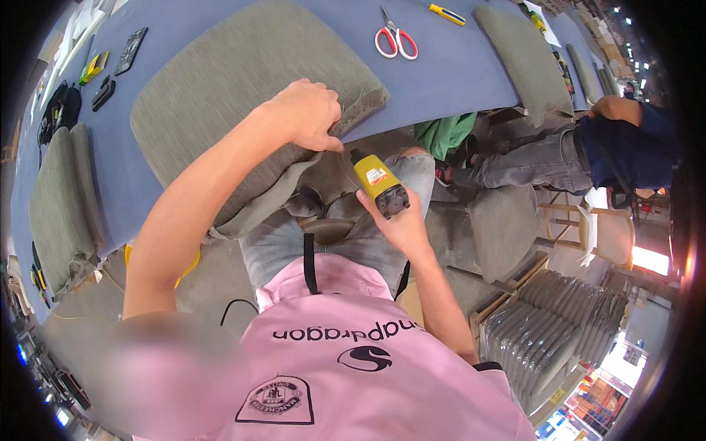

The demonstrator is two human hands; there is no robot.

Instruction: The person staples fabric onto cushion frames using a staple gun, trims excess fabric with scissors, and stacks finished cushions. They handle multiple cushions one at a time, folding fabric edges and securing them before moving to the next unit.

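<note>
A large grey-green fabric-covered cushion [220,81] lies on the blue table and overhangs its near edge. Loose cloth [268,195] hangs from its near side. My left hand [309,114] grips the cushion near its right corner, fingers curled over the top and thumb at the edge. In my right hand [401,220] is a yellow and black staple gun [379,180], held just below the corner with its black nose pointing toward my left thumb. The gun's grip is mostly hidden by the hand.
Red-and-white-handled scissors [396,40] and a yellow screwdriver [447,14] lie on the blue table [441,77]. More cushions stand at left [62,213] and right [522,55]. Another person [618,143] is at the right. Stacked wrapped pads [551,323] sit lower right.
</note>
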